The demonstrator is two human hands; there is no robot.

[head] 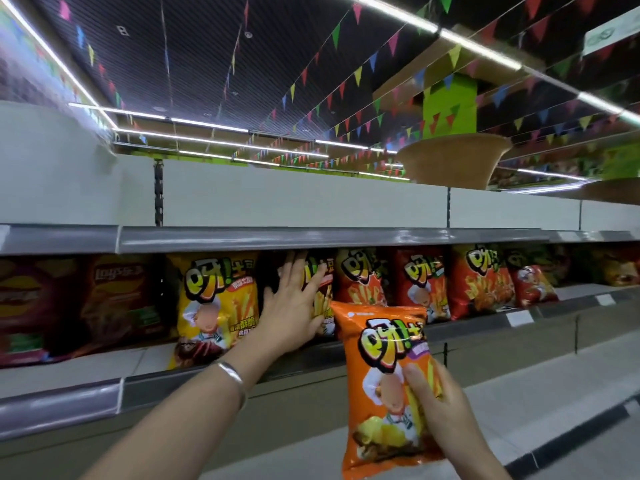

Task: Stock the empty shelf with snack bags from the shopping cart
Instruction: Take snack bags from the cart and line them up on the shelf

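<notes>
The left hand (294, 299), fingers straight and spread, is pressing a yellow crisp bag (320, 292) upright on the grey metal shelf (242, 368); the right hand (440, 407) is gripping a glossy orange snack bag (384, 386) just below that shelf, best slotted upright beside it.

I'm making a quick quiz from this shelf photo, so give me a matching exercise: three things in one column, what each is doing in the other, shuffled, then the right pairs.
Things:
1. left hand
2. right hand
3. orange snack bag

States:
A. held upright in front of the shelf
B. grips a bag by its side
C. fingers spread flat against a shelved bag

Pairs: 1-C, 2-B, 3-A
</notes>
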